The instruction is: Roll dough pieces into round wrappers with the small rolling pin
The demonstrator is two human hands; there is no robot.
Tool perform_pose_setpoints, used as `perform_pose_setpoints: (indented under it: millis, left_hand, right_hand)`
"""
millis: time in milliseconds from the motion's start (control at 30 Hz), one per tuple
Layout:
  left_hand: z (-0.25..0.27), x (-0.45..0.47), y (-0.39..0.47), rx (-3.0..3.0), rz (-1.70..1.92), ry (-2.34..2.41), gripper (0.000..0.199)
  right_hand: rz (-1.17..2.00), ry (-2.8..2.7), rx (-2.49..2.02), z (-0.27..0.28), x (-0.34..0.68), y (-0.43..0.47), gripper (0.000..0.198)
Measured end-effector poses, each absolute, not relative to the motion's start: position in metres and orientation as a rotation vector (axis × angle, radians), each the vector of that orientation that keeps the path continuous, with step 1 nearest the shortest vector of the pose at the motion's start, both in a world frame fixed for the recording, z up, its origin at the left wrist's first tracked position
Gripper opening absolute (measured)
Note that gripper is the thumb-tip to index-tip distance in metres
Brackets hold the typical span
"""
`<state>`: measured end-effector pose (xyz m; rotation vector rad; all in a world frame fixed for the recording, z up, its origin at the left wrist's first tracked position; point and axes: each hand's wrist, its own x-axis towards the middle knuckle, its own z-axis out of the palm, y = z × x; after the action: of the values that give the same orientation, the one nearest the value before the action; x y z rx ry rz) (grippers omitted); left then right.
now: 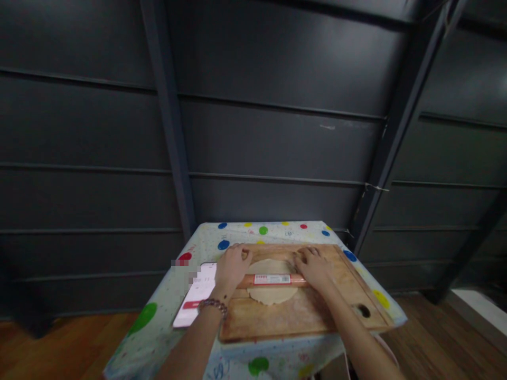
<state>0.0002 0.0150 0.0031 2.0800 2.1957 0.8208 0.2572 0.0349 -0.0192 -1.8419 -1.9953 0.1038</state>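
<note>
A wooden rolling pin [245, 281] with a red-and-white label lies crosswise over a flat, roundish sheet of pale dough [271, 296]. The dough rests on a wooden cutting board [277, 322]. At the pin's left end is my left hand [234, 263], closed over it with curled fingers and a beaded bracelet on the wrist. My right hand [316, 266] covers the opposite end, its fingers bent over the far side. Both pin ends are hidden beneath the hands. Dough shows in front of the pin and behind it.
Left of the board lies a phone [198, 295] with a lit screen. A white tablecloth [158, 338] with coloured dots covers the small table. The board has an oval hole [362, 310] near its right corner. A dark panelled wall [277, 142] rises behind the table.
</note>
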Motion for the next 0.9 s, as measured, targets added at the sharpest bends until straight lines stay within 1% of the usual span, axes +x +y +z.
perform_pose_setpoints:
  millis: [333, 900]
  left_hand:
    - [0.006, -0.001, 0.023, 2.105, 0.757, 2.214, 0.027]
    - [0.007, -0.001, 0.032, 2.125, 0.718, 2.227, 0.029]
  right_hand:
    - [0.094, -1.999, -1.853, -0.012, 0.255, 0.038, 0.046]
    - [0.101, -2.012, -1.851, -0.018, 0.256, 0.052, 0.045]
